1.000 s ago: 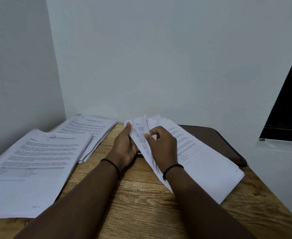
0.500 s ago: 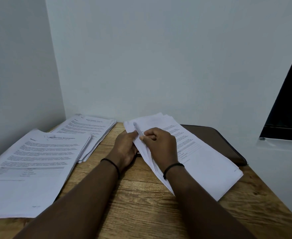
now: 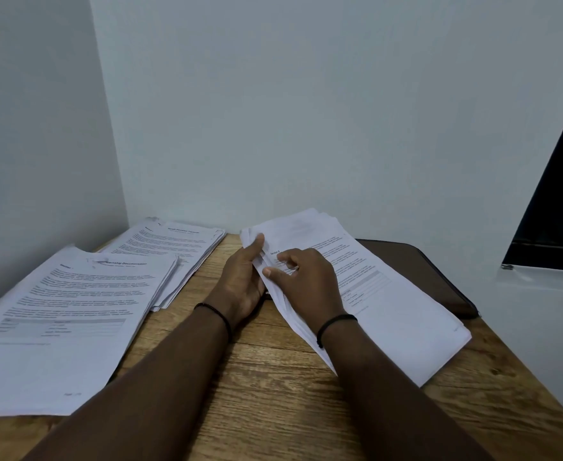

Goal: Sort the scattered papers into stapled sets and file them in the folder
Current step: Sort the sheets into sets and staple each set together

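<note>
Both hands gripped the stack of papers (image 3: 390, 307) at its far-left corner, left hand (image 3: 243, 284) beneath, right hand (image 3: 306, 277) pinching on top, its long axis running near-right over the folder (image 3: 420, 271).

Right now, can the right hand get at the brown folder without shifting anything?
Probably not cleanly. The right hand pinches the paper stack, which lies over the near part of the brown folder. Only its far right edge shows, so the stack would need moving first.
</note>
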